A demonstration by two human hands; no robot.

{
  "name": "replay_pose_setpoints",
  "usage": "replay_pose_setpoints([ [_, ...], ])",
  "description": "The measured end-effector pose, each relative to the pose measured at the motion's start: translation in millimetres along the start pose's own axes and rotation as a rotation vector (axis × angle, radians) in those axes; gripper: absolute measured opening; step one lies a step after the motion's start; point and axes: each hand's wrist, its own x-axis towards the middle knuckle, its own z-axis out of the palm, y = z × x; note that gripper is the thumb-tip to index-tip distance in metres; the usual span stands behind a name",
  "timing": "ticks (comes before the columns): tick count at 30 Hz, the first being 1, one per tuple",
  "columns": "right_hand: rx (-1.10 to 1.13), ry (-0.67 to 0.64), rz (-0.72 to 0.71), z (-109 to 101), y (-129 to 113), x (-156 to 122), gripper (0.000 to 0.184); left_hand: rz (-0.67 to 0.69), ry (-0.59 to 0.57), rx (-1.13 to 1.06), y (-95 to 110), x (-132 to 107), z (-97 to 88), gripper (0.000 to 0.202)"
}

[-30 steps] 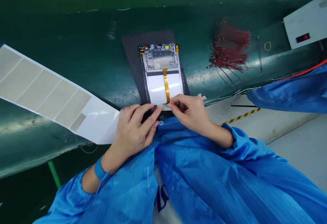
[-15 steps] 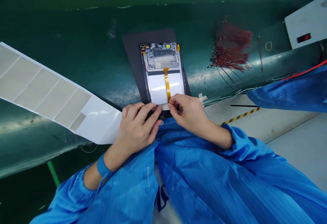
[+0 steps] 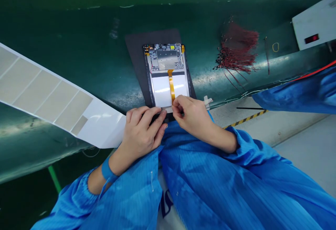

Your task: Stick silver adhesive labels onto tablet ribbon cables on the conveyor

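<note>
An opened tablet [image 3: 158, 86] lies with its inside facing up, a circuit board [image 3: 167, 57] along its far end and an orange ribbon cable [image 3: 171, 86] running toward me. My left hand [image 3: 143, 130] rests with its bent fingertips on the near edge of the tablet, fingers apart and thumb below. At the near end of the cable my right hand [image 3: 193, 116] is closed in a pinch; whatever it holds is hidden by the fingers. A pale strip [image 3: 168, 110] shows between both hands along that edge.
Under the tablet is a dark mat [image 3: 136, 51] on the green bench. A white sheet of grey stickers [image 3: 102, 128] reaches in from the left. To the right lie a bundle of red wires [image 3: 238, 49], a yellow rubber band [image 3: 275, 47] and a white box [image 3: 315, 27].
My right hand has shifted slightly left and up along the near edge. My left hand has moved a little to the right. The tablet stays in place.
</note>
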Motion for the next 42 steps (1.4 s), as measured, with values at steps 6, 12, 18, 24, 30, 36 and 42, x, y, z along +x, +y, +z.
replay_pose_setpoints([
  [6,-0.188,0.153,-0.167,-2.7,5.5,-5.3,0.017,-0.064,-0.006,-0.001,3.0,-1.9,2.6,0.031],
  [12,-0.251,0.259,-0.491,1.3,46.2,-18.0,0.022,-0.114,0.018,0.012,-0.4,-4.5,9.1,0.036],
  [18,-0.159,0.286,-0.4,-2.5,65.9,-27.5,0.024,-0.209,0.014,-0.006,2.1,-11.1,7.3,0.042],
  [24,-0.208,0.249,-0.566,-3.4,68.8,-27.7,0.029,-0.125,-0.104,0.058,16.8,-8.7,4.3,0.053],
  [30,-0.142,0.274,-0.611,-3.6,88.0,-23.7,0.031,-0.242,-0.247,0.086,-20.3,34.0,-42.5,0.027],
  [36,-0.054,0.413,-0.649,16.1,90.3,-20.5,0.029,-0.517,-0.308,0.227,-90.0,129.7,-35.3,0.037],
  [42,-0.054,0.417,-0.65,17.5,93.0,-19.7,0.029,-0.468,-0.474,0.35,-105.6,169.4,-16.2,0.042],
])
